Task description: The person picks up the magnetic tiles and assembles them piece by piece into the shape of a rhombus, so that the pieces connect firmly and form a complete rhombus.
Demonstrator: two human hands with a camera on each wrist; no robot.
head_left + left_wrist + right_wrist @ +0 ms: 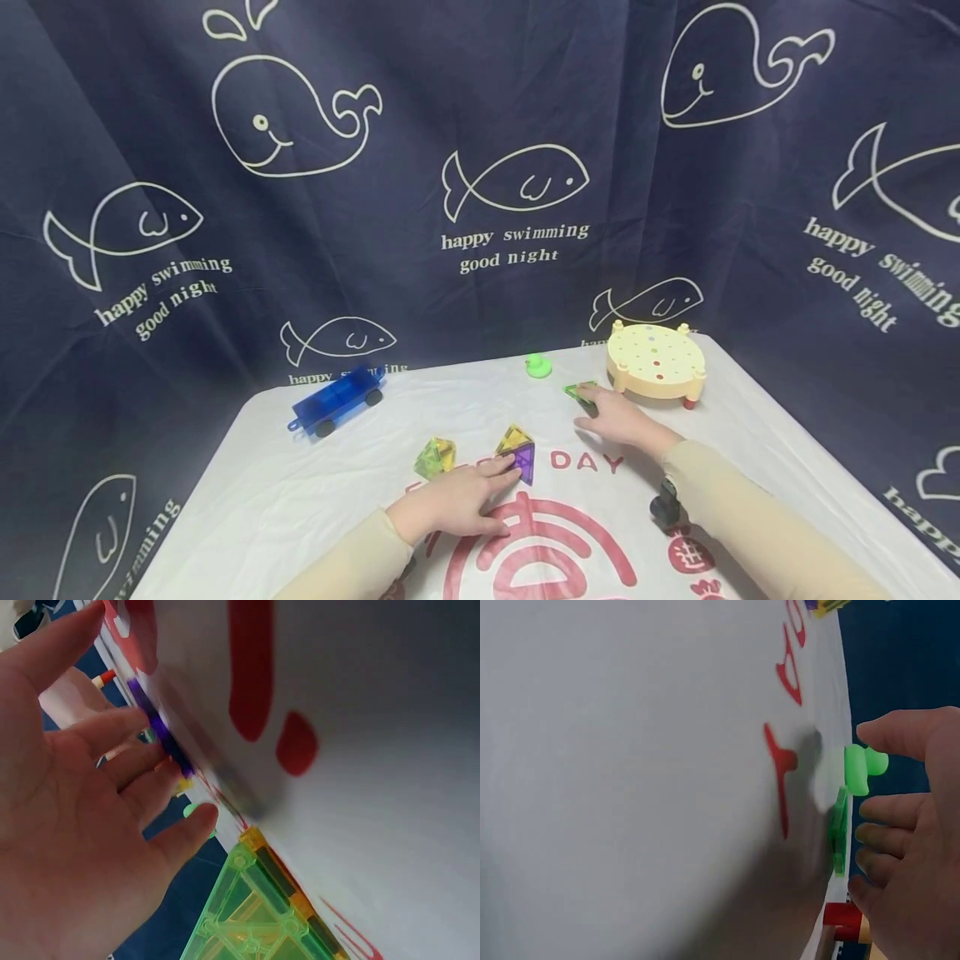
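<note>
My left hand (463,500) lies low over the cloth, its fingertips at a purple and yellow magnetic tile pyramid (517,448). The left wrist view shows those fingers loosely extended, with the purple tile (161,727) behind them; whether they touch it I cannot tell. Just left of that hand sits a green and yellow tile pyramid (435,457), seen closer as a green lattice face (247,911). Farther right, my right hand (617,417) reaches to a flat green triangular tile (579,391). In the right wrist view its fingers are spread beside the green tile (840,832), apparently without gripping it.
A green toy duck (538,365) stands near the back edge. At the back right is a round cream pegboard stand (656,362) on short legs. A blue wheeled toy wagon (339,402) sits at the left. Behind the white printed tablecloth (300,500) hangs a dark blue curtain (420,100).
</note>
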